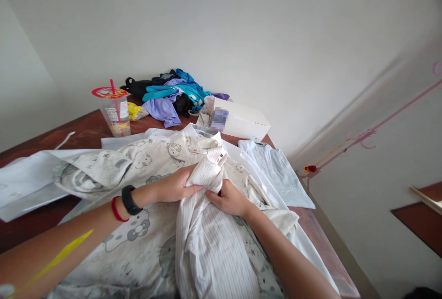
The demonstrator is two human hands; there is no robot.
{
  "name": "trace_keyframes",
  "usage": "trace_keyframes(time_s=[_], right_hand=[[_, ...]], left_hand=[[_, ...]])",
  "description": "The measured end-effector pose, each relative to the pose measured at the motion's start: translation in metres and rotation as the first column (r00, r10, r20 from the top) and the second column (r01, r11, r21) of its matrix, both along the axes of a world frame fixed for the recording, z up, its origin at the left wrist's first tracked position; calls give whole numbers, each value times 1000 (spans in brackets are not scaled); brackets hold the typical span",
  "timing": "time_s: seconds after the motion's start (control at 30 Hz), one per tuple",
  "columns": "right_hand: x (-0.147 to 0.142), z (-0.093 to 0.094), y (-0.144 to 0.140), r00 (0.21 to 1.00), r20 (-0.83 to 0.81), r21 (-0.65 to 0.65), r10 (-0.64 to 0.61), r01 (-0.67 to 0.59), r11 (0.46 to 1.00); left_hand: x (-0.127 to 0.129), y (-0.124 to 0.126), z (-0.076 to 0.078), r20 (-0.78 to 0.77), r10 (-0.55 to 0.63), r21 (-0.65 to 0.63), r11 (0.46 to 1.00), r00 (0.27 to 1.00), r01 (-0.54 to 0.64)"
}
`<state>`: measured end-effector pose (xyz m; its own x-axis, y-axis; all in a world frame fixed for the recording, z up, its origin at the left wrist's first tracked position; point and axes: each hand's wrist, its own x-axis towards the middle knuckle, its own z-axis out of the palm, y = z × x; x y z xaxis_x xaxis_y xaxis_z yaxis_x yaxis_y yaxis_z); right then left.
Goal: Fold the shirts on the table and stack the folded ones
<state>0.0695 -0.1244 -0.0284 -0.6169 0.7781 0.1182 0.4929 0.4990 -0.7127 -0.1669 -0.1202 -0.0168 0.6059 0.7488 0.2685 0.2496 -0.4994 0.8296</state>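
Head: striped shirt point(210, 239) between both hands (bunched).

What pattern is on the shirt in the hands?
The shirt is white with thin grey vertical stripes, seen best in the head view.

"What did the person have on, from where you stood?"

"Nothing on the arms: both forearms were bare, no sleeve showing anywhere in the lower part of the frame. The left hand point(174, 186) had a black band with a smooth dark face at the wrist, and right behind it a thin red cord."

"And the other side?"

"The right hand point(228, 199) wore nothing at all, no ring, no band. Fingernails on both were short and plain."
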Motion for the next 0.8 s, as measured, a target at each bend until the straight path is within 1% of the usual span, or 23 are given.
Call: trace_keyframes(time_s=[0.1, 0.3, 0.57, 0.8], right_hand=[[0, -1, 0, 1000, 19, 6, -7, 6, 1000], [1, 0, 0, 1000, -13, 15, 23, -23, 1000], [-1, 1, -1, 999, 38, -3, -20, 20, 1000], [-1, 3, -1, 999, 38, -7, -13, 13, 1000]], left_hand=[[0, 0, -1, -7, 13, 11, 1000, 1000, -12], [0, -1, 0, -29, 18, 19, 1000, 999, -18], [-1, 1, -1, -45, 15, 10, 1000, 999, -14], [-1, 0, -1, -51, 23, 6, 1000, 998, -23]])
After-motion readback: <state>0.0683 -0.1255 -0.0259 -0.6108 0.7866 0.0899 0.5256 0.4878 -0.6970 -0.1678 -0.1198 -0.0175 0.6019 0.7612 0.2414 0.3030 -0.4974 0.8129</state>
